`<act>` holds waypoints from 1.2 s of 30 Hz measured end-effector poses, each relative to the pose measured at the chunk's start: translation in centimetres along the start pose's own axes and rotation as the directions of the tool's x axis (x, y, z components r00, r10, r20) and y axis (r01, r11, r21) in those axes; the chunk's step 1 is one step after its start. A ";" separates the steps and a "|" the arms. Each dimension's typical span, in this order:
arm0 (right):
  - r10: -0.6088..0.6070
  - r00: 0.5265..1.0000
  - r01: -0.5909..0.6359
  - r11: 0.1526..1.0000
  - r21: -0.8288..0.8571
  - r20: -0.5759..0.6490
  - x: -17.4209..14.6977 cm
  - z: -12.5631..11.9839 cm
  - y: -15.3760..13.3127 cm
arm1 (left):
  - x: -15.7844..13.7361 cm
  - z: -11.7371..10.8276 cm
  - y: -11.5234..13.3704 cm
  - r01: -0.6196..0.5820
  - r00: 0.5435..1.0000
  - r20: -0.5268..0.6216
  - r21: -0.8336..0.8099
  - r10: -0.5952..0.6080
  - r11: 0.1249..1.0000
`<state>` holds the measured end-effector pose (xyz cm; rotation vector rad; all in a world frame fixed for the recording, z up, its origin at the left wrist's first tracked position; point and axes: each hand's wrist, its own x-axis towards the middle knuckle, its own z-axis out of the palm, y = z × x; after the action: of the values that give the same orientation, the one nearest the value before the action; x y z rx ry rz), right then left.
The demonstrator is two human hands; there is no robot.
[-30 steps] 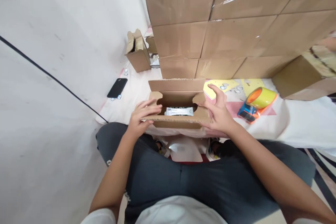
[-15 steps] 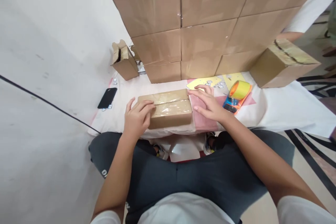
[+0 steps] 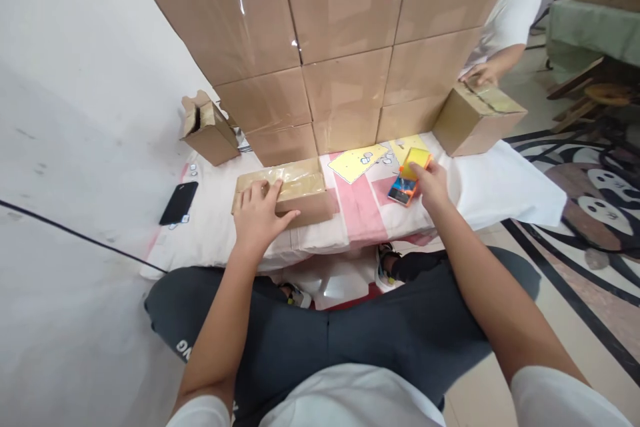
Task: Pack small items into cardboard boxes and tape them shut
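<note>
Your left hand (image 3: 260, 217) lay flat, fingers spread, on the taped cardboard box (image 3: 287, 190) at 11 o'clock on the worktop (image 3: 505, 187). Your right hand (image 3: 430, 183) gripped the tape dispenser (image 3: 407, 177) at 1 o'clock, well apart from the box. A phone (image 3: 179, 203) lay at 10 o'clock.

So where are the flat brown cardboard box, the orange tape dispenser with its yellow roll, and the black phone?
flat brown cardboard box (image 3: 305, 195), head view, taped top face.
orange tape dispenser with yellow roll (image 3: 403, 187), head view, orange body.
black phone (image 3: 179, 202), head view, screen middle.
</note>
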<state>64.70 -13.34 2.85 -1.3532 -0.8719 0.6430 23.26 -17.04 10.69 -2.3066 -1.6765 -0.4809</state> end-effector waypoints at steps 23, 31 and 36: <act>-0.055 0.878 -0.111 0.943 0.315 0.475 -15.4 10.5 -4.5 | -4.1 4.6 9.7 0.002 0.999 0.014 -0.949 0.038 0.315; -0.191 0.856 0.191 0.980 0.049 0.481 -14.3 9.8 -2.3 | -4.4 3.1 9.3 0.293 0.956 0.294 -0.955 0.016 0.041; -0.257 0.888 0.290 0.956 -0.033 0.382 -13.7 10.8 -2.4 | -5.0 2.7 9.8 0.465 0.885 0.465 -0.885 -0.008 -0.012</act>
<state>47.97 -18.94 3.01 -1.1704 -1.3899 0.6564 31.52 -23.42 6.15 -2.9998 -2.3634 -2.1653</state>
